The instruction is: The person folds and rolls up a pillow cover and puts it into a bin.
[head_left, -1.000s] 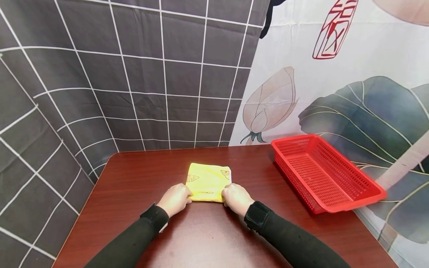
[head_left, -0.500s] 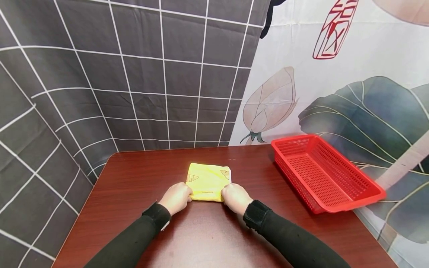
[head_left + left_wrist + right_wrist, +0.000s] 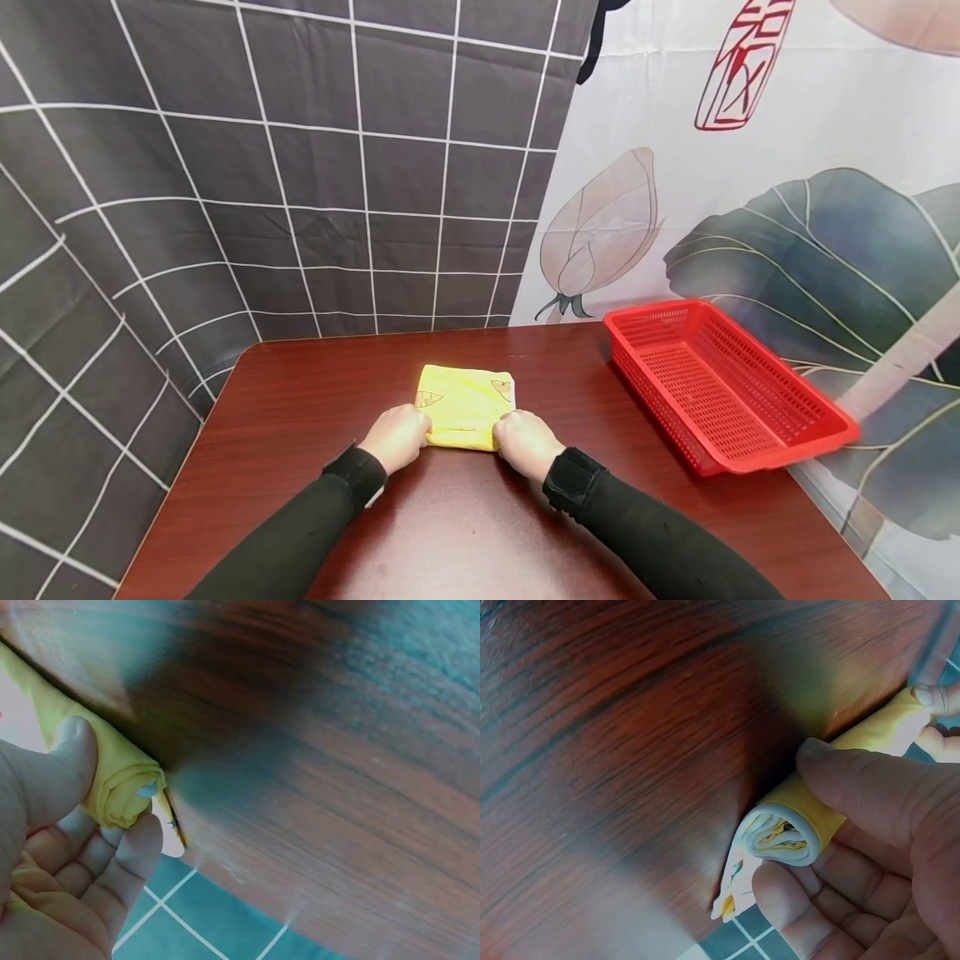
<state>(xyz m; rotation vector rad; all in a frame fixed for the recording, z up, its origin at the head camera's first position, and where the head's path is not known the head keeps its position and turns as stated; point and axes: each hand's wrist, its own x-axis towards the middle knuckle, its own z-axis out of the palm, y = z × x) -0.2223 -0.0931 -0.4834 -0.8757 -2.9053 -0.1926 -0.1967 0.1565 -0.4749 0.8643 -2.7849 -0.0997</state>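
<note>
A yellow cloth (image 3: 467,404) with carrot-like prints lies near the middle of the table, its near edge rolled up. My left hand (image 3: 397,437) grips the left end of the roll; in the left wrist view the thumb presses on the rolled cloth (image 3: 120,761) and the fingers curl beneath it. At the other end, my right hand (image 3: 527,444) pinches the roll between thumb and fingers. The right wrist view shows the spiral end of the roll (image 3: 784,840), white and yellow in layers, with a flat flap of cloth beyond it.
A red perforated plastic basket (image 3: 735,392) stands at the table's right side. The reddish-brown wooden table (image 3: 315,375) ends at the back against a grey grid-patterned curtain (image 3: 300,183) and a white hanging (image 3: 600,108) with plant prints.
Both hands keep hold of the rolled edge, the left one shifting slightly up and right. The rolled cloth looks nearly the same, and the head view has turned very slightly.
</note>
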